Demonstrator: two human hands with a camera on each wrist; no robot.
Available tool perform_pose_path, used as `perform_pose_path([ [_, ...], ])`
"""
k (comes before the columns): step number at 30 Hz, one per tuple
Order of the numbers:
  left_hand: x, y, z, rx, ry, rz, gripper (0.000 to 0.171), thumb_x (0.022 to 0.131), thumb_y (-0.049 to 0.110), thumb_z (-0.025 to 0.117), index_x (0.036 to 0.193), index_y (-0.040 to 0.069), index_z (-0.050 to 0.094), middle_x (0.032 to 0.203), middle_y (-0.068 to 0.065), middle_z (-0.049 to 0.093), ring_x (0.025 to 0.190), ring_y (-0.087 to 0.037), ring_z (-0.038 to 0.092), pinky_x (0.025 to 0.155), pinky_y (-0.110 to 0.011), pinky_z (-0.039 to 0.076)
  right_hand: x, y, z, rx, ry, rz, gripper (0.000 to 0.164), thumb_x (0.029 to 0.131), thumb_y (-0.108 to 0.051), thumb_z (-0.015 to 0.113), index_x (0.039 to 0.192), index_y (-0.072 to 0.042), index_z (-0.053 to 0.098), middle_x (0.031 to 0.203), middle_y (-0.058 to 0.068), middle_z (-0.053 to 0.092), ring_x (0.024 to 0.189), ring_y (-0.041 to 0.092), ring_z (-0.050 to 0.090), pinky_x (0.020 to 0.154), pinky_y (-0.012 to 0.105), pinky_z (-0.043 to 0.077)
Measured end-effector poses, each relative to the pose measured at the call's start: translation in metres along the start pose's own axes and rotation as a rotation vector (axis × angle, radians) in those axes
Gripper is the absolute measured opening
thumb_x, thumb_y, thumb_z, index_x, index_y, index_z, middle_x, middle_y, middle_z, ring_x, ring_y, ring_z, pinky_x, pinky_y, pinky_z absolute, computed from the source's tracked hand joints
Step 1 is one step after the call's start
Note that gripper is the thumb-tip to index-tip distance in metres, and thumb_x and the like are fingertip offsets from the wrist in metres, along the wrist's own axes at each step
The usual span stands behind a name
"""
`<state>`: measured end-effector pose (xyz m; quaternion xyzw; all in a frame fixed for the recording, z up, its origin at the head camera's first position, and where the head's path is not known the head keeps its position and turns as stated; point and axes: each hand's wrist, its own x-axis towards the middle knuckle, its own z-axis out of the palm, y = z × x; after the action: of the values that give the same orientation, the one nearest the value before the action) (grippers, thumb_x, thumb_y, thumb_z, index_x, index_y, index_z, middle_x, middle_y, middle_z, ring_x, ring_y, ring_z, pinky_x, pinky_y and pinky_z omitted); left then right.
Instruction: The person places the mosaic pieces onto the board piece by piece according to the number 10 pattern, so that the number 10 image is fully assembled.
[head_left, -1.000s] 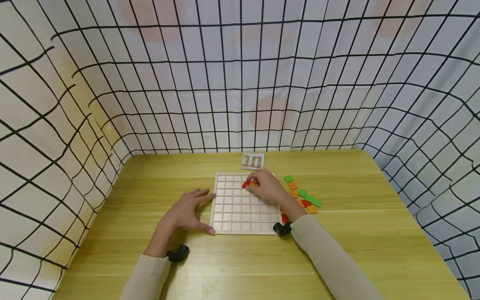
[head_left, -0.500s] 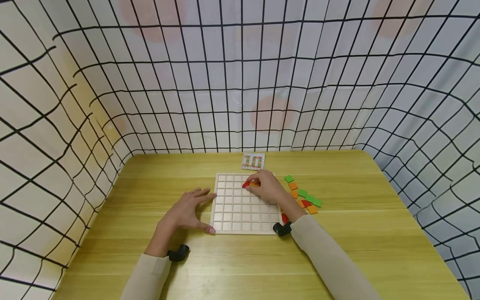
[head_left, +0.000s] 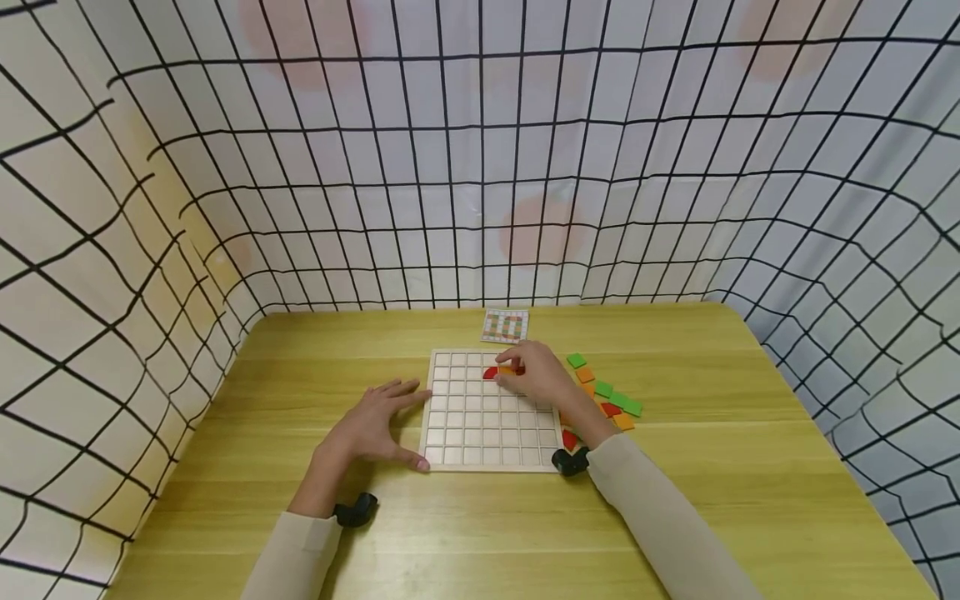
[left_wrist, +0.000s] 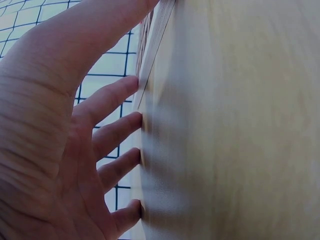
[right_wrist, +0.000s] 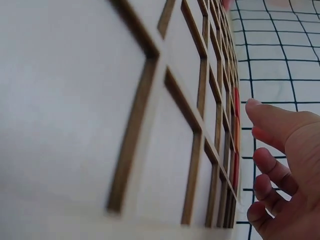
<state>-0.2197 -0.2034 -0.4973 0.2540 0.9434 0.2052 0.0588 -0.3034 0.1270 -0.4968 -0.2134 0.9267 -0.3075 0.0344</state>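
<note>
A pale wooden grid board lies on the table. In its upper rows a red tile with a rounded edge, an orange tile and another red tile sit in a row. My right hand is over these tiles, fingers bent loosely. The right wrist view shows its fingertips just off the tiles, with nothing gripped. At the board's left side rests my left hand, fingers spread. Its thumb touches the lower left corner, and its index fingertip meets the left edge.
Loose green, orange and red tiles lie right of the board, partly hidden by the right forearm. A small pattern card lies behind the board. A black wire grid with white cloth behind it encloses the table.
My right fingertips have shifted slightly right, away from the left red tile, showing more of it and the orange tile. My left hand stays put. The head view has tilted slightly.
</note>
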Motion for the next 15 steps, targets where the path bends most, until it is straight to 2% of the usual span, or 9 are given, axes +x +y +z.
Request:
perform_pose_path([
  [9,-0.001,-0.001,0.001,-0.008,0.003,-0.007,0.117,0.058,0.076,0.087,0.155,0.025,0.048,0.166,-0.01,0.038,0.155,-0.044,0.027,0.121,-0.073,0.02,-0.013,0.012,-0.012,0.031,0.079,-0.045,0.031,0.093,-0.027,0.078,0.119,-0.01,0.078,0.088,0.002,0.062,0.082,0.019,0.051,0.066,0.03,0.042],
  [15,-0.001,-0.001,0.002,-0.003,0.0,-0.007,0.117,0.057,0.077,0.086,0.155,0.026,0.048,0.166,-0.01,0.037,0.155,-0.044,0.027,0.122,-0.073,0.02,-0.031,0.024,-0.026,0.012,0.099,0.001,0.03,0.094,-0.029,0.077,0.119,-0.012,0.078,0.089,0.002,0.061,0.077,0.019,0.048,0.064,0.031,0.04],
])
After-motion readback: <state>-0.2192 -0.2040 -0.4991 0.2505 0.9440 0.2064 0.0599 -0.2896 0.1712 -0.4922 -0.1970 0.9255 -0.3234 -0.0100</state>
